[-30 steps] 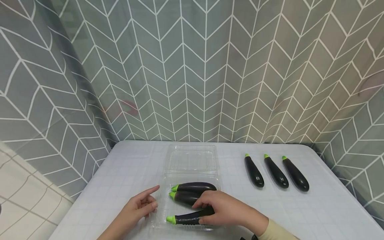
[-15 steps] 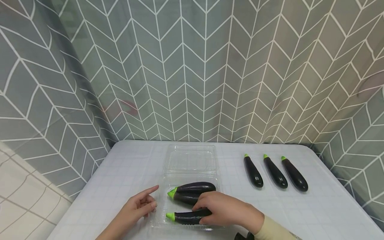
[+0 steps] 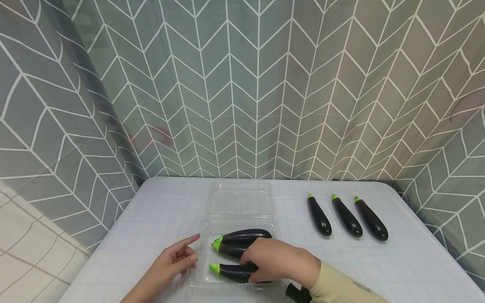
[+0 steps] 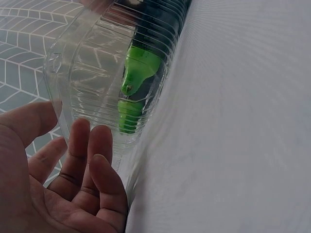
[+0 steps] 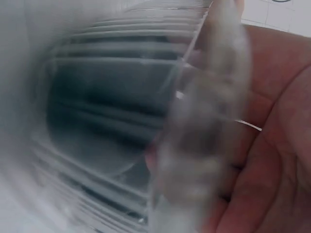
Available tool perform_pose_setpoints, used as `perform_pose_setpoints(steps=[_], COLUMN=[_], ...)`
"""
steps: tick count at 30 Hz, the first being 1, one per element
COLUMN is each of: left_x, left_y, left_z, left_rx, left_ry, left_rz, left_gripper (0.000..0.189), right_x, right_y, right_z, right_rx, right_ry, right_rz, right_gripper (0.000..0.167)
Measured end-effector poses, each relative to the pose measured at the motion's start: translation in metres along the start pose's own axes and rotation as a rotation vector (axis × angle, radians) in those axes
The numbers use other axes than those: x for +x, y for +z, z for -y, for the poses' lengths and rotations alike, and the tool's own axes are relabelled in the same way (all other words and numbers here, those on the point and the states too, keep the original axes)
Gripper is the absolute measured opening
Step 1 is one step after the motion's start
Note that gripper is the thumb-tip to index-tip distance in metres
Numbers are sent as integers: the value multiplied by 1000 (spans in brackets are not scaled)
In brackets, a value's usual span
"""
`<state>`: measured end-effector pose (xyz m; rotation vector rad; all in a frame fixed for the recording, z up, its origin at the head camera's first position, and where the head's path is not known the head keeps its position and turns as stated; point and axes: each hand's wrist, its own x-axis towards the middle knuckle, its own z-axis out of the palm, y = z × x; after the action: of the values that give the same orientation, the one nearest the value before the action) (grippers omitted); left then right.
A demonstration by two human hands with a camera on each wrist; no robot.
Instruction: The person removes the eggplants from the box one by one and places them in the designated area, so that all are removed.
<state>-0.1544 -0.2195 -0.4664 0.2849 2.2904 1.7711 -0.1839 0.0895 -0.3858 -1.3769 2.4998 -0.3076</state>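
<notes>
**While my right hand [image 3: 278, 261] grips the front eggplant [image 3: 232, 272], my left hand [image 3: 176, 259] sits loose beside the box [image 3: 206, 254]**

My right thumb and fingers are pinched around the body of the front eggplant, inside the part of the clear plastic box nearest me. Its green stem end points left. Behind it, the back eggplant [image 3: 247, 235] and the middle eggplant [image 3: 232, 250] lie side by side, touching, their stems also to the left, and my right hand covers the right end of the middle one.

My left hand holds nothing: the index finger is stretched out, the others gently bent, just by the box's left side. I cannot tell whether a fingertip touches the plastic. From my left wrist, two green stem ends show through the wall; the right wrist view is blurred.

The lid [image 3: 240, 200] is open, folded away from me on the white tabletop [image 3: 166, 206]. To the right, well apart from the box, three eggplants [image 3: 346, 217] lie in a slanting row, stems pointing away from me.
</notes>
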Motion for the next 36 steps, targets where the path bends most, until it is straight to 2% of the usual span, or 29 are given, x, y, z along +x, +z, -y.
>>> perform_pose_setpoints(steps=[8, 22, 27, 36], left_x=[0, 1, 1, 1], left_y=[-1, -1, -1, -1], left_z=[1, 4, 3, 3], left_rx=[-9, 0, 11, 15], left_ry=[1, -32, -22, -18], left_rz=[3, 2, -2, -4], left_gripper=[59, 61, 62, 61], right_x=[7, 6, 3, -5], right_y=[0, 3, -1, -1], right_z=[3, -5, -10, -21], right_rx=[-53, 74, 187, 478], right_ry=[16, 58, 99, 144], right_rz=[10, -72, -115, -235], right_gripper=[27, 29, 32, 37])
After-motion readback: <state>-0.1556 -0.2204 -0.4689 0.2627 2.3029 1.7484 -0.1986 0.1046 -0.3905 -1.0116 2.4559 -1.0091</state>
